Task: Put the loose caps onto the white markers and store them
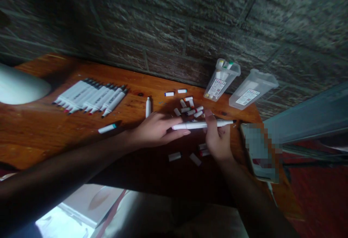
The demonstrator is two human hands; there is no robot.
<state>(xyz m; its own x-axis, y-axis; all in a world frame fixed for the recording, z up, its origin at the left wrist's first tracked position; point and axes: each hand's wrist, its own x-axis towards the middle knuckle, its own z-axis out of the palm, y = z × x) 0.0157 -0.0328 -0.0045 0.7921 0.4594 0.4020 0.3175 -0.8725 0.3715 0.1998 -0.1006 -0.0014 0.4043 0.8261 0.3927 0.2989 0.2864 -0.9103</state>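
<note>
A white double-ended marker lies level between my hands, above the front part of the wooden table. My left hand pinches its left end between thumb and fingers. My right hand grips the marker's right part, and an uncapped dark tip points out to the right. Behind and below the hands lie several loose marker caps, white with coloured ends. Another white marker stands out just beyond my left hand, partly hidden by it. A white cap with a teal end rests left of my left wrist.
A row of uncapped white markers lies at the left. Two clear plastic cases stand by the brick wall: one case with a few items inside, another case to its right. A phone with a cable lies at the right edge.
</note>
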